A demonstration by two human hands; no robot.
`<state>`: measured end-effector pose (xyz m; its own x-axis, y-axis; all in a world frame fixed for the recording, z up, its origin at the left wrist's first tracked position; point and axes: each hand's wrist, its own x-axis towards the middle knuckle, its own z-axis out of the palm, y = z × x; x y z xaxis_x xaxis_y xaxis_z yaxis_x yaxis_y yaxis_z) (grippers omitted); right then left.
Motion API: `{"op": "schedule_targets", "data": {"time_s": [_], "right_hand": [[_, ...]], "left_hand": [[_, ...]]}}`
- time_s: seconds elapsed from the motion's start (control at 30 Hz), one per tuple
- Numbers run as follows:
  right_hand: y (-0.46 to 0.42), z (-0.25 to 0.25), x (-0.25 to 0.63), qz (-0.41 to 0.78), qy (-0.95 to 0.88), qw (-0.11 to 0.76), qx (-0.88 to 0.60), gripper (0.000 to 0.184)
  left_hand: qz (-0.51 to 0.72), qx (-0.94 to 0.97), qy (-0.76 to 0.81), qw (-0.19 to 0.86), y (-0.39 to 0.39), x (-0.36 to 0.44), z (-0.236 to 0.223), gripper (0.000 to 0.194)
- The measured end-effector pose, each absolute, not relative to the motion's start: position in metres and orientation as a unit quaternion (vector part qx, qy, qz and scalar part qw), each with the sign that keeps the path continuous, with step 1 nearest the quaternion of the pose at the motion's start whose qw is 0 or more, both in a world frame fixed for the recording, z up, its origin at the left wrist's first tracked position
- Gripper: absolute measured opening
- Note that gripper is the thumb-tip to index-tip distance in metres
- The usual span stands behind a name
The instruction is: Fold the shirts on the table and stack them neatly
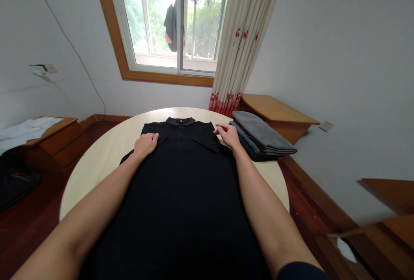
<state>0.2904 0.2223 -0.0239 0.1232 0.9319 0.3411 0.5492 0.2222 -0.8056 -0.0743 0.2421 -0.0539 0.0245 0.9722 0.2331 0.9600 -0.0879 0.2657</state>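
A black polo shirt [181, 185] lies flat on a round pale wooden table [106, 150], collar away from me. My left hand [146, 143] rests on the shirt's left shoulder with fingers curled down against the fabric. At the right shoulder, my right hand [228, 135] has its fingers bent and pinching the edge of the cloth. Both forearms stretch over the shirt's sides.
A stack of folded grey and dark garments [260, 135] sits on the table's right edge. Beyond it stands a wooden side table [278, 114] by a curtain [242, 43]. A low wooden cabinet [61, 135] with white cloth is at the left. A window [174, 21] is ahead.
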Motion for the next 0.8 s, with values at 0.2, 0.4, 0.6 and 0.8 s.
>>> {"op": "schedule_targets", "data": {"time_s": [0.2, 0.4, 0.6, 0.8], "right_hand": [[0.22, -0.043, 0.282, 0.113, -0.695, 0.184, -0.686, 0.047], [0.222, -0.047, 0.295, 0.078, -0.6, 0.168, -0.778, 0.042], [0.223, -0.046, 0.309, 0.151, -0.555, 0.154, -0.804, 0.019], [0.215, -0.045, 0.304, 0.069, -0.56, 0.16, -0.81, 0.026]], "left_hand": [[0.18, 0.718, 0.672, 0.015, 0.241, -0.074, -0.053, 0.059], [0.18, 0.72, 0.671, 0.014, 0.244, -0.075, -0.056, 0.058], [0.178, 0.717, 0.673, 0.008, 0.244, -0.074, -0.057, 0.057], [0.176, 0.72, 0.672, 0.004, 0.244, -0.074, -0.057, 0.057]]}}
